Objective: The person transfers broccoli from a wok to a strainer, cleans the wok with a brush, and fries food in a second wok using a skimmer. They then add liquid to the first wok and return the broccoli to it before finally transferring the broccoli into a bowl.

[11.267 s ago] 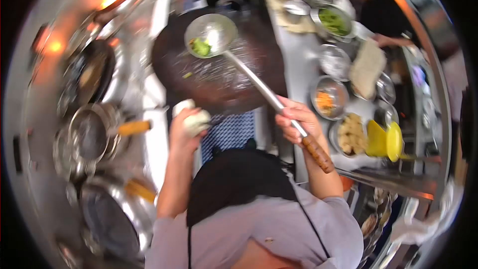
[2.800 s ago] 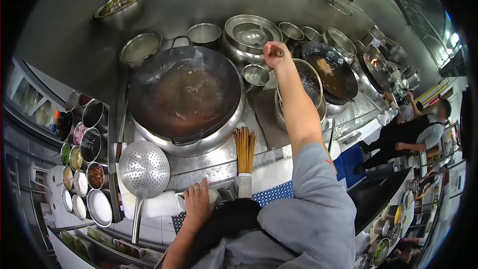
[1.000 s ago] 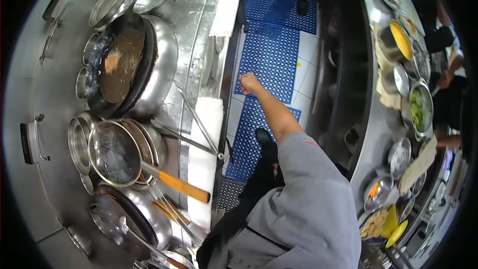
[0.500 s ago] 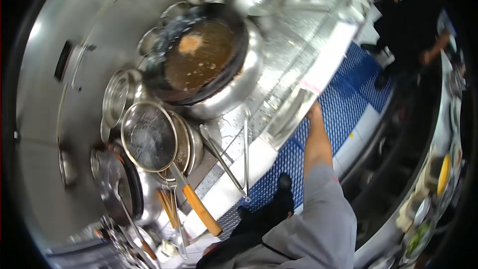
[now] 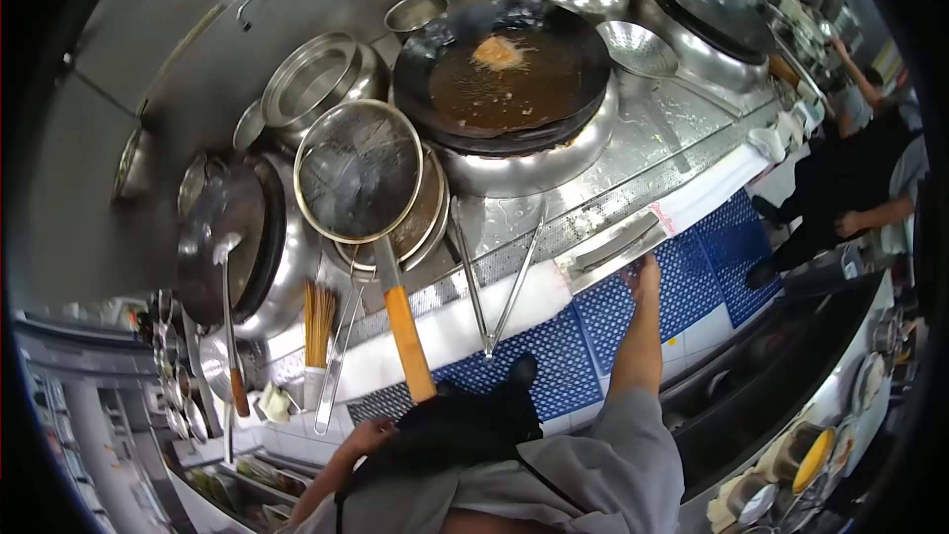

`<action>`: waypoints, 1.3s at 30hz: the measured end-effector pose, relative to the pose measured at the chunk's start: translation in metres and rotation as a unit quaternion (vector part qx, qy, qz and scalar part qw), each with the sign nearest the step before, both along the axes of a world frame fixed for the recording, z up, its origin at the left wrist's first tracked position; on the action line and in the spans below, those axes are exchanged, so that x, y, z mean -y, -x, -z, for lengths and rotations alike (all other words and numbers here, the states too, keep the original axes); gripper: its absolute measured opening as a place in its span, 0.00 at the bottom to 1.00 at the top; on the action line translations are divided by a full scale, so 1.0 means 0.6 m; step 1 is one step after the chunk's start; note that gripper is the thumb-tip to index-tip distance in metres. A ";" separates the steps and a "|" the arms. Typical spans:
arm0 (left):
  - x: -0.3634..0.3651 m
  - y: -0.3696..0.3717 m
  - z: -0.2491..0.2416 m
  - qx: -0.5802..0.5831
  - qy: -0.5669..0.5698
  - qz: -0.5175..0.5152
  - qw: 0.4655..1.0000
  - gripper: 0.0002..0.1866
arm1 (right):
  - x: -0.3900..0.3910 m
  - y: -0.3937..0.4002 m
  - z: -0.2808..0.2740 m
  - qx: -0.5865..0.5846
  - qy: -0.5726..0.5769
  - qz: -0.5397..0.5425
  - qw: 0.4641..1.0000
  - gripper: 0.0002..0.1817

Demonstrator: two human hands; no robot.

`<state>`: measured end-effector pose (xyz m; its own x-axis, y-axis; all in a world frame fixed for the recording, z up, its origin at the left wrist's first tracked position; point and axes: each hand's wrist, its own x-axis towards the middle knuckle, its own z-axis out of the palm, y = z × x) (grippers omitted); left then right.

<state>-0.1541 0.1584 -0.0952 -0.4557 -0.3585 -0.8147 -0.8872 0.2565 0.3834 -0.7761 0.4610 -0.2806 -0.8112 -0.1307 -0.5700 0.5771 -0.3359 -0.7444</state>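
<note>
My right hand is at the front edge of the stove, by a metal panel; its fingers are partly hidden under the edge. Low in front of my body is my left hand, beside the dark apron, its fingers loosely curled and small in view. A large black wok holds brown oil with an orange-brown piece frying in it. Left of it, a fine mesh strainer with a wooden handle rests over a pot. Metal tongs lie open across the front edge.
A second wok with a ladle stands at the left. A bamboo brush is near the front edge. A perforated skimmer lies right of the oil wok. Another person stands at the right, near a counter with food bowls.
The view has turned and levelled, so the stove sits differently in it. My left hand has come into view. My right hand remains near the metal panel at the stove's edge.
</note>
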 end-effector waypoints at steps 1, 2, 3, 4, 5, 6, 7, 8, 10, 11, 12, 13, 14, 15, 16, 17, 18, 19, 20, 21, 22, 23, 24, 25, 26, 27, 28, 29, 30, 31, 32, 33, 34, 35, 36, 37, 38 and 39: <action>0.013 -0.035 0.055 -0.033 0.005 -0.011 0.999 0.27 | -0.001 -0.036 -0.014 0.008 -0.099 0.001 0.995 0.18; 0.023 -0.066 0.113 -0.067 0.010 -0.022 0.997 0.27 | -0.008 -0.072 -0.021 0.013 -0.197 0.004 0.980 0.19; 0.018 -0.012 0.041 -0.017 0.021 0.030 0.999 0.29 | -0.026 -0.110 -0.026 0.030 -0.195 -0.073 0.978 0.21; 0.023 -0.025 0.063 -0.035 0.002 0.017 0.999 0.29 | -0.051 -0.154 -0.032 0.051 -0.195 -0.149 0.968 0.24; 0.022 -0.042 0.089 -0.068 -0.033 -0.028 0.997 0.29 | -0.089 -0.195 -0.007 0.059 -0.130 -0.259 0.955 0.23; 0.022 -0.055 0.103 -0.100 -0.067 -0.072 0.990 0.29 | -0.114 -0.218 0.011 0.067 -0.063 -0.365 0.927 0.23; 0.025 -0.062 0.109 -0.082 -0.031 -0.035 0.996 0.29 | -0.100 -0.259 -0.068 0.088 -0.089 -0.421 0.899 0.22; 0.030 -0.062 0.110 -0.063 0.005 0.002 0.998 0.29 | -0.057 -0.324 -0.200 0.110 -0.116 -0.473 0.866 0.21; 0.031 -0.088 0.137 -0.055 0.044 0.043 0.997 0.28 | -0.020 -0.390 -0.279 0.092 -0.096 -0.548 0.826 0.23; 0.037 -0.110 0.176 -0.065 0.049 0.049 0.995 0.28 | 0.003 -0.419 -0.313 0.078 -0.061 -0.550 0.829 0.25; 0.042 -0.131 0.203 -0.075 0.055 0.054 0.994 0.27 | 0.034 -0.444 -0.347 0.062 -0.023 -0.552 0.831 0.26; 0.044 -0.129 0.195 -0.041 0.035 0.072 0.996 0.26 | 0.074 -0.467 -0.387 0.062 0.017 -0.524 0.850 0.28; 0.048 -0.148 0.221 -0.059 0.042 0.111 0.991 0.25 | 0.116 -0.491 -0.424 0.062 0.058 -0.492 0.866 0.31; 0.054 -0.170 0.276 -0.076 0.049 0.151 0.984 0.24 | 0.159 -0.509 -0.446 0.057 0.103 -0.466 0.877 0.32; 0.057 -0.188 0.317 -0.095 0.056 0.190 0.976 0.24 | 0.201 -0.525 -0.469 0.050 0.147 -0.440 0.884 0.33; 0.056 -0.201 0.334 -0.100 0.070 0.187 0.975 0.23 | 0.249 -0.550 -0.512 0.061 0.169 -0.408 0.895 0.32; 0.063 -0.215 0.374 -0.127 0.071 0.240 0.960 0.22 | 0.290 -0.569 -0.545 0.070 0.192 -0.377 0.903 0.31; 0.076 -0.229 0.422 -0.154 0.073 0.291 0.941 0.21 | 0.319 -0.570 -0.544 0.079 0.170 -0.407 0.894 0.28; 0.090 -0.233 0.445 -0.181 0.080 0.342 0.919 0.20 | 0.347 -0.565 -0.536 0.086 0.151 -0.438 0.882 0.24; 0.097 -0.213 0.378 -0.200 0.105 0.396 0.890 0.19 | 0.364 -0.560 -0.533 0.090 0.132 -0.468 0.869 0.21; 0.096 -0.198 0.335 -0.179 0.104 0.308 0.928 0.19 | 0.372 -0.557 -0.536 0.079 0.149 -0.464 0.870 0.19; 0.100 -0.181 0.303 -0.159 0.103 0.215 0.958 0.19 | 0.382 -0.549 -0.540 0.066 0.166 -0.462 0.869 0.17; 0.102 -0.173 0.288 -0.136 0.096 0.117 0.979 0.19 | 0.390 -0.542 -0.546 0.057 0.180 -0.461 0.867 0.15; 0.101 -0.174 0.285 -0.140 0.067 0.022 0.988 0.21 | 0.395 -0.538 -0.589 0.053 0.158 -0.445 0.880 0.15; 0.099 -0.176 0.282 -0.138 0.081 -0.009 0.987 0.22 | 0.402 -0.518 -0.599 0.019 0.148 -0.452 0.879 0.13; 0.095 -0.185 0.270 -0.131 0.094 -0.036 0.986 0.22 | 0.413 -0.498 -0.616 -0.033 0.099 -0.450 0.887 0.11; 0.090 -0.193 0.265 -0.125 0.107 -0.063 0.984 0.23 | 0.429 -0.472 -0.638 -0.086 0.050 -0.444 0.890 0.09; 0.097 -0.256 0.417 -0.215 0.155 0.026 0.964 0.24 | 0.450 -0.442 -0.665 -0.137 0.002 -0.439 0.888 0.08; 0.085 -0.265 0.406 -0.195 0.141 0.010 0.971 0.23 | 0.476 -0.408 -0.688 -0.189 -0.045 -0.432 0.881 0.06; 0.071 -0.275 0.376 -0.175 0.128 -0.006 0.976 0.23 | 0.502 -0.370 -0.702 -0.248 -0.081 -0.431 0.864 0.07; 0.061 -0.275 0.360 -0.158 0.114 -0.022 0.981 0.22 | 0.532 -0.331 -0.718 -0.308 -0.118 -0.429 0.841 0.08; 0.046 -0.301 0.393 -0.182 0.173 0.077 0.965 0.21 | 0.563 -0.297 -0.730 -0.346 -0.185 -0.417 0.820 0.11; 0.041 -0.320 0.424 -0.203 0.232 0.175 0.935 0.19 | 0.594 -0.266 -0.739 -0.383 -0.249 -0.402 0.793 0.13; 0.026 -0.301 0.382 -0.145 0.196 0.089 0.966 0.17 | 0.626 -0.237 -0.740 -0.478 -0.348 -0.368 0.717 0.15; 0.005 -0.281 0.320 -0.085 0.156 0.002 0.984 0.16 | 0.656 -0.212 -0.732 -0.559 -0.439 -0.324 0.624 0.18; -0.009 -0.279 0.335 -0.093 0.133 -0.121 0.979 0.15 | 0.679 -0.197 -0.730 -0.625 -0.520 -0.272 0.515 0.20; -0.016 -0.271 0.330 -0.101 0.108 -0.149 0.978 0.15 | 0.696 -0.191 -0.734 -0.611 -0.523 -0.293 0.517 0.21; -0.028 -0.251 0.289 -0.107 0.082 -0.176 0.975 0.16 | 0.709 -0.189 -0.735 -0.595 -0.527 -0.316 0.518 0.21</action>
